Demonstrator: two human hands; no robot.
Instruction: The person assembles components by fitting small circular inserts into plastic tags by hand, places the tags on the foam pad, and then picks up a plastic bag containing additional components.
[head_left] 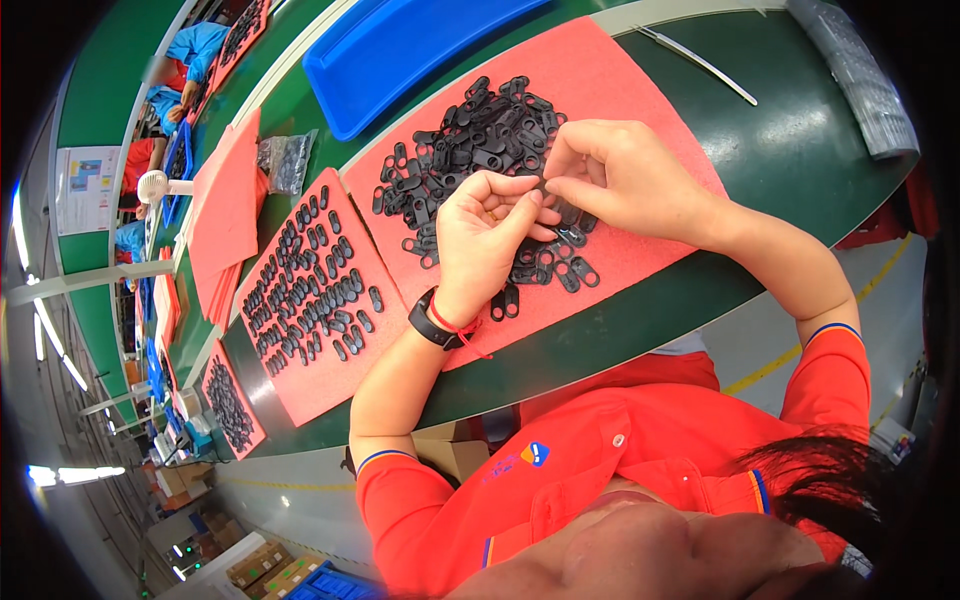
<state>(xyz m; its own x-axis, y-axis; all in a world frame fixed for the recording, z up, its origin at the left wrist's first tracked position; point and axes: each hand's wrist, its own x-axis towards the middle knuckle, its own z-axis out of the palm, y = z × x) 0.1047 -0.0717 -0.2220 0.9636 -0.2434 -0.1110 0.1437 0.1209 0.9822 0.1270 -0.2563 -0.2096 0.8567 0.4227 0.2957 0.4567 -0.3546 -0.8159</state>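
In the head view, the left hand [485,225] and right hand [640,185] meet over the right pink mat [645,90], thumbs and forefingers pinched together. Their fingers close on what seems a small dark piece [543,186], mostly covered, so its exact kind cannot be told.

Just beyond and beneath them, the loose heap of black oval parts [490,140] covers the middle of that mat, some pieces straying toward its near edge. On the left pink mat [300,395], other black pieces stand apart in rough slanting rows [350,285].

The work looks partway along: a good number of pieces are set out in rows, while the large heap appears left to handle. A bare strip by the near corner of the left mat has no pieces.

On the green table [800,175] lie tweezers [703,63], apart from both hands; a blue tray [345,100] sits beyond the heap.
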